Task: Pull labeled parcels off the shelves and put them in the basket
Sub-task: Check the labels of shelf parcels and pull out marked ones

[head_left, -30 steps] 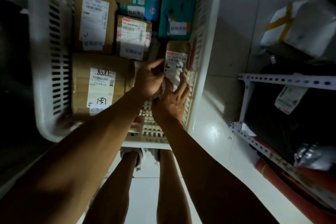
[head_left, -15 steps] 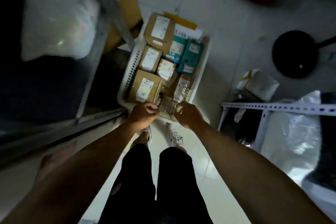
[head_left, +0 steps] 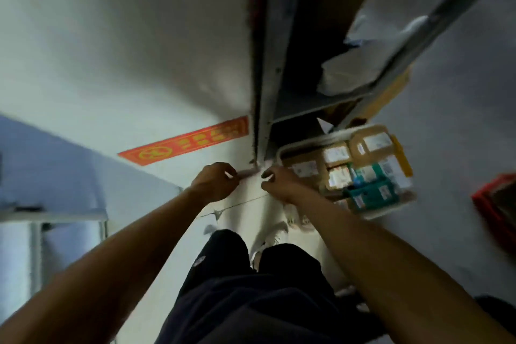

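Fingers on both hands are curling inward: the left hand (head_left: 213, 182) is bunching loosely with the thumb against the fingertips, the right hand (head_left: 279, 183) is curling the same way, and a thin pale strip seems to be running between them, though the blur is making it impossible to tell whether either is pinching anything. Both hands are hanging in front of the person, above the pale floor. The white basket (head_left: 284, 149) is sitting on the floor just right of the right hand, holding labeled parcels (head_left: 374, 173), brown and teal. Metal shelves (head_left: 304, 109) are rising behind it. A red sign (head_left: 185, 140) is lying flat to the left.
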Demonstrator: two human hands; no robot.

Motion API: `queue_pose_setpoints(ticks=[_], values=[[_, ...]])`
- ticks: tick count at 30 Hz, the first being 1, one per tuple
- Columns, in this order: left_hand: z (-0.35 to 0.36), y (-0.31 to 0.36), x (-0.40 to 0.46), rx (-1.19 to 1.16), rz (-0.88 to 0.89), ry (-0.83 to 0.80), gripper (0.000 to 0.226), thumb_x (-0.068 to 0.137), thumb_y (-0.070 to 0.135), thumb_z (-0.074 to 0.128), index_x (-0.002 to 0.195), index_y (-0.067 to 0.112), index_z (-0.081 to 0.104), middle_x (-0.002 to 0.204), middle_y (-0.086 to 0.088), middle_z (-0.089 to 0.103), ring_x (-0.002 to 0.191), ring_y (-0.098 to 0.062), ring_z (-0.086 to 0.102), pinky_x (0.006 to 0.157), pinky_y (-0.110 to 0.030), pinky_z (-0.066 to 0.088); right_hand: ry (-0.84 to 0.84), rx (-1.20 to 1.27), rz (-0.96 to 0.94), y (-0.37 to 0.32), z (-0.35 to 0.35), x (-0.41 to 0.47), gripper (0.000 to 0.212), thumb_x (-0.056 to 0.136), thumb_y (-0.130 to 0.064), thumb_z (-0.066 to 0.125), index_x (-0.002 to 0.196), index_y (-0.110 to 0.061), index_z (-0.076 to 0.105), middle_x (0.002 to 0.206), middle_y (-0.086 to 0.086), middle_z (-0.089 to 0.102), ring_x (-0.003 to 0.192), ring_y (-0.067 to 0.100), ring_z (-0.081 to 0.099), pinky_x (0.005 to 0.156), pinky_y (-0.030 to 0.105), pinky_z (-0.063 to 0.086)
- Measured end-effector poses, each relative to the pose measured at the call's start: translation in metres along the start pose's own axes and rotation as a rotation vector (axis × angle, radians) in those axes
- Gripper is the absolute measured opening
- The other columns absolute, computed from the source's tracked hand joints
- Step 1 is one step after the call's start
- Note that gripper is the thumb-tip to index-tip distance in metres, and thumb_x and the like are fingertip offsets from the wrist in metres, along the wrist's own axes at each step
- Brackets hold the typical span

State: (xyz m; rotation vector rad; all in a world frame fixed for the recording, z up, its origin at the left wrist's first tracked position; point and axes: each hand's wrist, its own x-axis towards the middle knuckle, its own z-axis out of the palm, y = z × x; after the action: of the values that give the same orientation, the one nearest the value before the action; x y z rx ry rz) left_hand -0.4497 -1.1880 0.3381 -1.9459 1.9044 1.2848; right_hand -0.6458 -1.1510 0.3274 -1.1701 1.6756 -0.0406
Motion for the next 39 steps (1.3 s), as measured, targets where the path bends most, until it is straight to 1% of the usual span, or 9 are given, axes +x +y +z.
queue_pose_setpoints(ticks=[3, 7, 13, 17, 22, 27, 31, 35, 39], values=[[-0.022, -0.064, -0.045, -0.104, -0.108, 0.11, 0.014, 0.092, 0.032, 0.063, 0.104, 0.029, 0.068, 0.109, -0.001, 0.069, 0.106, -0.021, 0.064, 0.091, -0.032, 0.051, -0.054, -0.118, -0.156, -0.062, 0.047, -0.003, 0.023, 0.09, -0.025, 0.068, 0.111, -0.018, 0.068, 0.105, 0.004, 0.067, 0.105, 0.024, 0.064, 0.078, 0.024, 0.044], [-0.045, -0.156, -0.11, -0.292, -0.244, 0.248, 0.018, 0.088, 0.025, 0.064, 0.104, 0.024, 0.072, 0.114, -0.002, 0.071, 0.109, -0.021, 0.065, 0.088, -0.027, 0.048, -0.181, -0.305, -0.305, -0.144, 0.128, -0.013, 0.008, 0.089, -0.026, 0.067, 0.095, -0.024, 0.062, 0.101, -0.002, 0.064, 0.106, 0.023, 0.064, 0.078, 0.025, 0.042], [-0.054, -0.284, -0.228, -0.588, -0.525, 0.493, 0.026, 0.086, 0.032, 0.064, 0.112, 0.029, 0.071, 0.123, 0.001, 0.067, 0.112, -0.018, 0.061, 0.093, -0.027, 0.047, -0.411, -0.569, -0.54, -0.253, 0.274, -0.053, 0.031, 0.092, -0.025, 0.064, 0.122, -0.018, 0.066, 0.119, 0.002, 0.067, 0.103, 0.017, 0.063, 0.084, 0.022, 0.045], [-0.045, -0.336, -0.296, -0.833, -0.695, 0.725, 0.019, 0.087, 0.029, 0.065, 0.105, 0.027, 0.071, 0.106, 0.0, 0.069, 0.099, -0.02, 0.066, 0.078, -0.023, 0.048, -0.571, -0.7, -0.732, -0.305, 0.36, -0.09, 0.032, 0.095, -0.021, 0.063, 0.126, -0.013, 0.064, 0.121, 0.007, 0.067, 0.108, 0.024, 0.063, 0.084, 0.022, 0.042], [-0.028, -0.373, -0.361, -1.054, -0.89, 0.963, 0.023, 0.089, 0.025, 0.066, 0.111, 0.022, 0.073, 0.1, -0.003, 0.073, 0.095, -0.021, 0.068, 0.075, -0.025, 0.05, -0.755, -0.824, -0.891, -0.337, 0.449, -0.139, 0.035, 0.095, -0.02, 0.063, 0.129, -0.014, 0.063, 0.126, 0.007, 0.067, 0.109, 0.023, 0.064, 0.085, 0.029, 0.05], [-0.01, -0.402, -0.408, -1.204, -1.043, 1.156, 0.019, 0.09, 0.023, 0.065, 0.108, 0.023, 0.072, 0.097, -0.003, 0.073, 0.091, -0.022, 0.069, 0.065, -0.023, 0.05, -0.906, -0.879, -0.976, -0.347, 0.515, -0.179, 0.032, 0.095, -0.02, 0.062, 0.127, -0.018, 0.065, 0.12, 0.005, 0.068, 0.101, 0.02, 0.066, 0.072, 0.024, 0.048], [0.009, -0.429, -0.444, -1.279, -1.153, 1.325, 0.02, 0.088, 0.023, 0.067, 0.107, 0.026, 0.07, 0.095, 0.0, 0.072, 0.089, -0.021, 0.067, 0.076, -0.028, 0.053, -0.972, -0.857, -0.965, -0.346, 0.56, -0.211, 0.028, 0.094, -0.019, 0.061, 0.121, -0.023, 0.067, 0.109, 0.001, 0.068, 0.092, 0.021, 0.068, 0.059, 0.024, 0.051], [0.031, -0.456, -0.487, -1.418, -1.225, 1.622, 0.029, 0.088, 0.028, 0.072, 0.113, 0.017, 0.062, 0.102, -0.008, 0.069, 0.098, -0.027, 0.065, 0.088, -0.034, 0.053, -0.989, -0.78, -0.998, -0.344, 0.611, -0.243, 0.021, 0.094, -0.022, 0.063, 0.114, -0.024, 0.068, 0.11, 0.001, 0.071, 0.096, 0.017, 0.069, 0.079, 0.028, 0.055], [0.06, -0.495, -0.541, -1.578, -1.188, 1.883, 0.064, 0.082, 0.045, 0.077, 0.13, 0.015, 0.046, 0.124, -0.012, 0.056, 0.108, -0.023, 0.058, 0.098, -0.036, 0.049, -0.941, -0.54, -0.992, -0.346, 0.674, -0.292, 0.03, 0.097, -0.034, 0.065, 0.124, -0.02, 0.062, 0.104, -0.005, 0.065, 0.089, 0.009, 0.062, 0.072, 0.015, 0.047]])
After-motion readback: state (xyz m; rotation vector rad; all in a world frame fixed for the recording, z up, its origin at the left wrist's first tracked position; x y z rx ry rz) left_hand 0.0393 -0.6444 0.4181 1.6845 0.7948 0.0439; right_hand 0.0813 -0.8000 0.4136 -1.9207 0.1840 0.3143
